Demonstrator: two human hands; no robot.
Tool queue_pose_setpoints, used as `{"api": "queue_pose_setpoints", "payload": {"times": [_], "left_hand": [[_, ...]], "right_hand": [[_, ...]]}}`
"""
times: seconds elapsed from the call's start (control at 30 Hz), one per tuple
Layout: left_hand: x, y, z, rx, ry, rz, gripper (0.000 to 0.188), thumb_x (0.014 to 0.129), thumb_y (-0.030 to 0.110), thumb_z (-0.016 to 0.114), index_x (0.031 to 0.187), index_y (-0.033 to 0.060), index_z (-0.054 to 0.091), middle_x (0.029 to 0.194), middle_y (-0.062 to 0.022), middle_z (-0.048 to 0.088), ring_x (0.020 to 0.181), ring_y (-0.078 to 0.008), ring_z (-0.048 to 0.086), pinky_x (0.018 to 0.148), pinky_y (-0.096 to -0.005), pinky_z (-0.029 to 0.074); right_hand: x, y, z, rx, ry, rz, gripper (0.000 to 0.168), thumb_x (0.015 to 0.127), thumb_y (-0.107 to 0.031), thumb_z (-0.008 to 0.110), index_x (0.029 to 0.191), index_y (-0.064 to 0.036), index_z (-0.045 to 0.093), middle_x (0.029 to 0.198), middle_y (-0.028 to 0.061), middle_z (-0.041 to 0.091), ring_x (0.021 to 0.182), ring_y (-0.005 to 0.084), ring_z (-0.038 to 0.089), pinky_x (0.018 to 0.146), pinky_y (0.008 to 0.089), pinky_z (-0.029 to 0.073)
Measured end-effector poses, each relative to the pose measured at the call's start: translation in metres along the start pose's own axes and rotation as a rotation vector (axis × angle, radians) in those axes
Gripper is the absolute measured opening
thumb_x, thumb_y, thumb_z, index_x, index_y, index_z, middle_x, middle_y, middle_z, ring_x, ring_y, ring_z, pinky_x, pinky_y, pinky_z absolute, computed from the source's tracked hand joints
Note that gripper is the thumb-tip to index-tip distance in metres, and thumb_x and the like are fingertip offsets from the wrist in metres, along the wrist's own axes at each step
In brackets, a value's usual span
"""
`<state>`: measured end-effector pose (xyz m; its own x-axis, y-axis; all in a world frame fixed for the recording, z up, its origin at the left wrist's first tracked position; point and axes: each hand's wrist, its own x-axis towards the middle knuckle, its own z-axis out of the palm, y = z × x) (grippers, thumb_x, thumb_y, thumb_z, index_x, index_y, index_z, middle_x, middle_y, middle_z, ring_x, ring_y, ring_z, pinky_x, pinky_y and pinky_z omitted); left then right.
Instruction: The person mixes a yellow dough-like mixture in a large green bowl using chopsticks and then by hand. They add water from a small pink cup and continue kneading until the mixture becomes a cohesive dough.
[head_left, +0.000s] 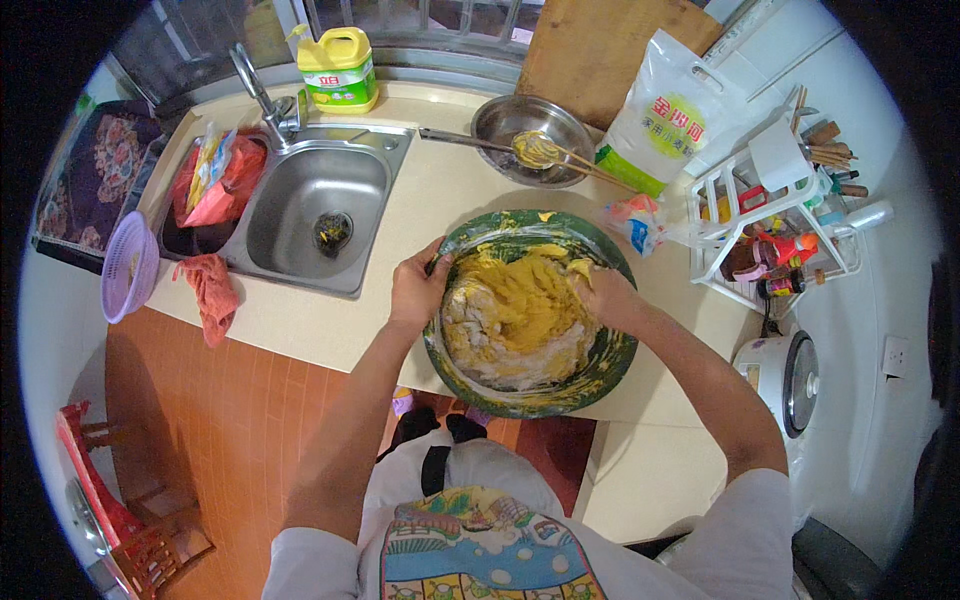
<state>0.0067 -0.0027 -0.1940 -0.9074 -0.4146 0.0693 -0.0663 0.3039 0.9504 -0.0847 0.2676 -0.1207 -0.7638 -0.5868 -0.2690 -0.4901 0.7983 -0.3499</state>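
Observation:
A large green basin (525, 401) stands at the counter's front edge, holding a mass of yellow dough (525, 300) with pale dry flour on its left and lower parts. The left rim of the basin is gripped by my left hand (421, 285), thumb on top. My right hand (604, 296) is at the dough's upper right, its fingers curled and smeared with yellow; whether dough is inside them cannot be told. Behind the basin sits a steel bowl (491, 112), with a ladle coated in yellow mash (535, 150) and wooden chopsticks (600, 169) across it.
A flour bag (664, 120) leans at the back right, near a wooden board (600, 52). Further right are a white rack (739, 172) of bottles and a rice cooker (776, 375). To the left lie a steel sink (307, 195), a red cloth (210, 292) and a purple basket (129, 266).

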Motion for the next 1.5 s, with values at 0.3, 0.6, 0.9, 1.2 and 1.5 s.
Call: {"api": "queue_pose_setpoints", "payload": {"times": [0.3,0.6,0.9,1.2,1.5], "left_hand": [[0.011,0.021,0.012,-0.009,-0.049,0.053,0.030,0.085,0.023,0.054,0.110,0.0059,0.057,0.071,-0.0167,0.062,0.061,-0.0169,0.058,0.062,-0.0296,0.046],[0.011,0.018,-0.005,0.188,-0.009,-0.032,0.031,0.083,0.027,0.054,0.108,0.0105,0.058,0.082,-0.0190,0.062,0.077,-0.0301,0.061,0.068,-0.0355,0.047],[0.010,0.025,0.008,0.181,-0.075,-0.038,0.033,0.083,0.030,0.054,0.111,0.0133,0.057,0.079,-0.0170,0.062,0.074,-0.0290,0.061,0.068,-0.0355,0.046],[0.009,0.048,-0.002,0.333,-0.150,-0.118,0.031,0.084,0.032,0.050,0.112,0.0191,0.057,0.084,-0.0155,0.062,0.080,-0.0302,0.060,0.074,-0.0379,0.046],[0.015,0.044,-0.005,0.389,-0.171,-0.052,0.032,0.084,0.032,0.052,0.111,0.0149,0.057,0.080,-0.0175,0.062,0.074,-0.0278,0.062,0.069,-0.0352,0.047]], "right_hand": [[0.141,0.023,0.111,0.278,-0.133,-0.117,0.038,0.085,-0.032,0.044,0.106,-0.003,0.057,0.109,0.0200,0.055,0.101,0.0291,0.052,0.087,0.0373,0.039],[0.067,-0.144,0.035,-0.051,-0.752,-0.354,0.045,0.076,-0.037,0.051,0.108,-0.006,0.056,0.104,0.0177,0.058,0.096,0.0314,0.055,0.087,0.0411,0.039],[0.029,-0.039,0.078,-0.516,-0.422,-0.567,0.058,0.077,-0.042,0.049,0.126,-0.013,0.040,0.116,0.0162,0.049,0.105,0.0317,0.048,0.096,0.0501,0.023],[0.021,-0.035,0.062,-0.654,-0.551,-0.592,0.048,0.076,-0.038,0.054,0.111,-0.006,0.052,0.102,0.0181,0.055,0.091,0.0317,0.055,0.076,0.0418,0.044],[-0.019,-0.016,-0.011,0.026,-0.098,-0.319,0.041,0.081,-0.034,0.051,0.092,0.005,0.057,0.094,0.0281,0.054,0.085,0.0321,0.056,0.067,0.0431,0.046]]}}
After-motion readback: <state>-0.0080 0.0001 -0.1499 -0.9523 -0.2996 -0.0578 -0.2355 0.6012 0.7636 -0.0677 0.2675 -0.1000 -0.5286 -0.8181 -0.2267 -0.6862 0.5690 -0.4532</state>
